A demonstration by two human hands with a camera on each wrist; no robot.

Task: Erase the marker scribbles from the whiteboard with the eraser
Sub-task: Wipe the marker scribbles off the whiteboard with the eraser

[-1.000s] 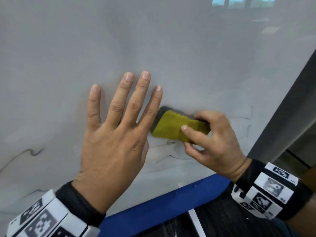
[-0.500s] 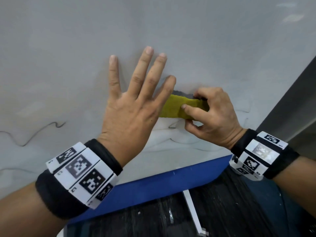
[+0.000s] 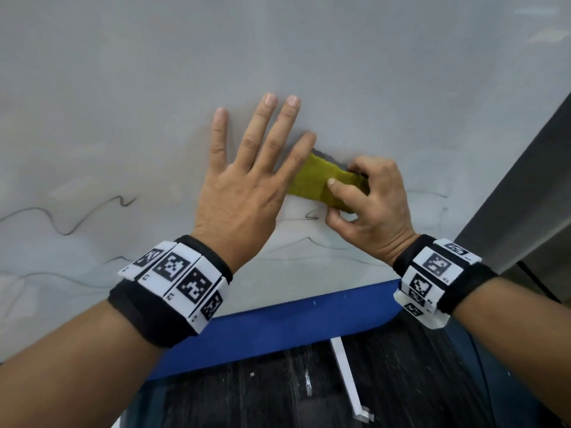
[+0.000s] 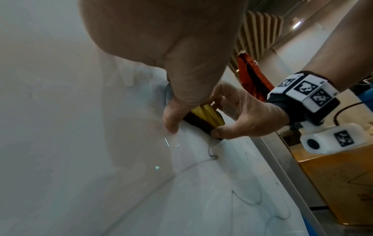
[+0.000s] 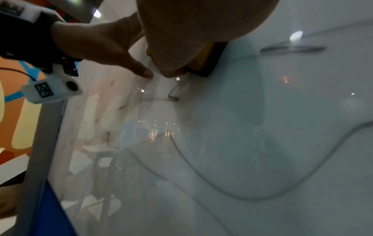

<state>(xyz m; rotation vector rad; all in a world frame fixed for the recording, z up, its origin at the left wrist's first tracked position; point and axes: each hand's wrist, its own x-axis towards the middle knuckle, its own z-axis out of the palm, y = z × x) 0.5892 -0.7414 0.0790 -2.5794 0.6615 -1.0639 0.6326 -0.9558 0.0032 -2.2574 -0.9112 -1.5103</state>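
Wiping low on the whiteboard [image 3: 340, 57], I pinch the eraser [image 3: 318, 183] in my right hand [image 3: 370, 205], thumb on its yellow back, dark felt against the board. My left hand [image 3: 244, 186] lies flat with fingers spread just beside it, bracing. A squiggle [image 3: 310, 215] sits just below the eraser; I'd press evenly and sweep down over it, then go for the lines [image 3: 71, 217] further left.

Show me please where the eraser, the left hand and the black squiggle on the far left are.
eraser [image 3: 312, 180]: head view, on its yellow felt top.
left hand [image 3: 238, 199]: head view, on the back of the hand.
black squiggle [image 3: 66, 218]: head view, on its curved line.
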